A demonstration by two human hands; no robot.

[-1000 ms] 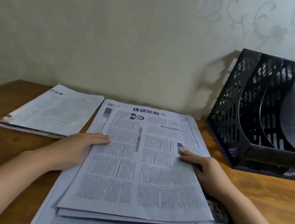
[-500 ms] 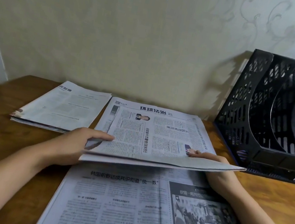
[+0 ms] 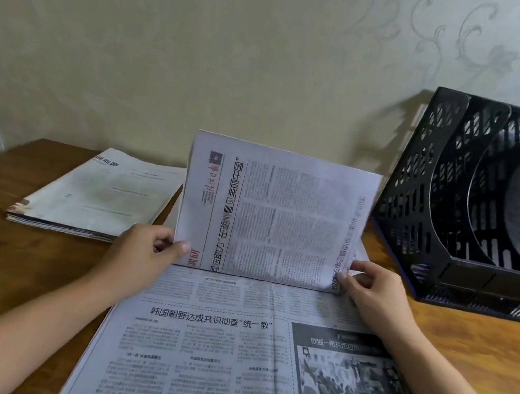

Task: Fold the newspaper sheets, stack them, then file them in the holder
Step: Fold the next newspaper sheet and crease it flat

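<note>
2 hands (image 3: 142, 254) (image 3: 374, 288) pinch your folded paper (image 3: 274, 214) upright; 1 stack (image 3: 97, 195) waits, sheets (image 3: 225, 356) remain unfolded, holder (image 3: 449, 208) perhaps part-filled.

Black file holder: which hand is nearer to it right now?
Right. The right hand pinches the lifted folded newspaper at its right edge, just left of the black file holder. The left hand grips the opposite edge, farther away.
</note>
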